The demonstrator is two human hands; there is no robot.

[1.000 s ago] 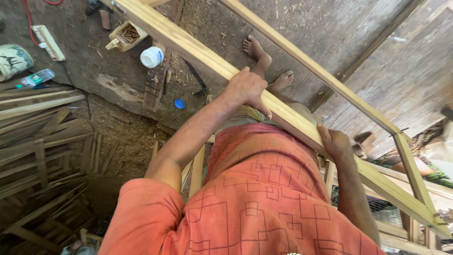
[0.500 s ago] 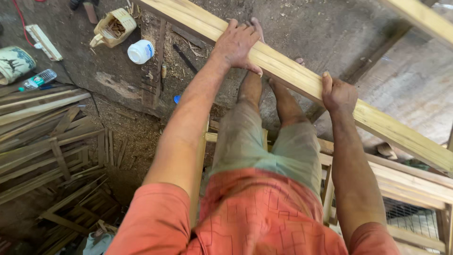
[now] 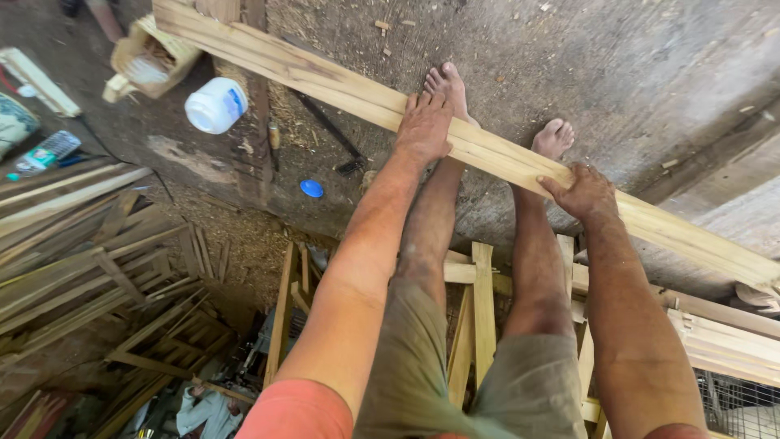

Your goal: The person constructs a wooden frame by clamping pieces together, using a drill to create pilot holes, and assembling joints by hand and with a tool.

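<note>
A long pale wooden frame rail (image 3: pixel 309 73) runs diagonally from the upper left to the right edge. My left hand (image 3: pixel 424 128) grips it from above near its middle. My right hand (image 3: pixel 583 191) grips the same rail farther right and lower. Both arms reach down over my bare legs and olive shorts. My bare feet (image 3: pixel 556 136) show beyond the rail on the concrete floor.
A wooden stand (image 3: pixel 479 301) sits under my legs. Stacked wooden slat frames (image 3: pixel 89 260) fill the left. A white jar (image 3: pixel 214 104), a blue lid (image 3: pixel 311 188), a small wooden box (image 3: pixel 150 57) and a black tool (image 3: pixel 333 134) lie on the floor. Wire mesh (image 3: pixel 731 402) is at lower right.
The view has tilted down and closer. Both hands stay on the rail, and my legs and feet have come into view beneath it.
</note>
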